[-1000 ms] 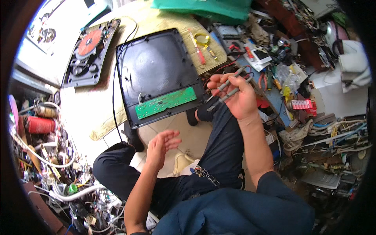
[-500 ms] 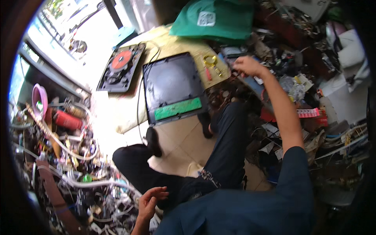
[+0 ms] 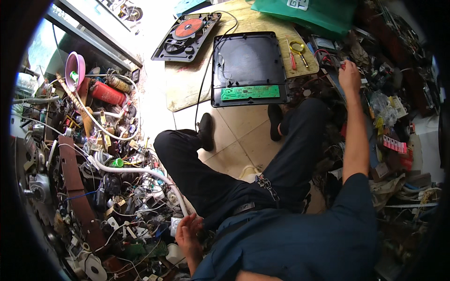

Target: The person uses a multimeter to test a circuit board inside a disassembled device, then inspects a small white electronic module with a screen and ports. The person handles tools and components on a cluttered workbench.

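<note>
My right hand reaches out over the clutter right of the low table, its fingers closed around a small red thing too small to name. Red and black wires lie just beyond those fingertips. My left hand hangs beside my left thigh, empty, fingers loosely curled and apart. In front of my knees, a black plastic panel lies inner side up at the table's near edge, with a green circuit board along its near end. Left of it sits a black housing bearing a copper-red coil.
On the yellowish table are a red-handled screwdriver and a yellow-rimmed magnifying glass. A green bag covers its far right. Parts and cables heap up on the left, near a red cylinder and pink basin.
The view has swung left and down, so the table appears higher and farther right. My right hand has moved a little right and nearer me. My left hand stays low by my thigh.
</note>
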A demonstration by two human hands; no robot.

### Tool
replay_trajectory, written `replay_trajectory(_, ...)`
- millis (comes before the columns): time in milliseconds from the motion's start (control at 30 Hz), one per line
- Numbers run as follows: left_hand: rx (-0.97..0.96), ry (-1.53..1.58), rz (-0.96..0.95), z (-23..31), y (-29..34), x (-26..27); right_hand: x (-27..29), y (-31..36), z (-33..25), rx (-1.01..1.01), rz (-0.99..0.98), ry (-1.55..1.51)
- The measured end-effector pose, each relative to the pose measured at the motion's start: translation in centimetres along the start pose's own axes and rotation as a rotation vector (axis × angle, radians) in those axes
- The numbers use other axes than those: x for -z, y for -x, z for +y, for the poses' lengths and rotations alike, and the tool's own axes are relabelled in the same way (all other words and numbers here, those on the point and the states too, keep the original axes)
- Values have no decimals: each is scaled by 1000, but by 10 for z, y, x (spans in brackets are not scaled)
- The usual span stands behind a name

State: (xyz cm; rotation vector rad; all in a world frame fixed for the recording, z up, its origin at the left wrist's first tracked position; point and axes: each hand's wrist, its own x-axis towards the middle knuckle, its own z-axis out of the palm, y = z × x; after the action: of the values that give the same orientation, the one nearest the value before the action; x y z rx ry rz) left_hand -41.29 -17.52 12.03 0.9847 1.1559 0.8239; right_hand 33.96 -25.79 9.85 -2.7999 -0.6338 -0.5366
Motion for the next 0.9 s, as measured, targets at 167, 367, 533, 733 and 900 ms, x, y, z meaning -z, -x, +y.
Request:
replay_trajectory(167,-127,-190,-286,32,-58,-50,20,92,-93,58,14,-724)
replay_trajectory(367,-500,-706,-752,56,-162,-128,15,167,-156,-62,-48,-839)
replay_trajectory(533,-771,-983,-1020,39,-224,-177,17,198,-181,113,101,-778)
replay_trajectory(733,-802,-1391,-1253,8,-285,-195,16,214,-181,356,34,-559)
replay_trajectory(900,-600,-1595,-1130,-31,-329,-177,9,209,-189,402,33,-463)
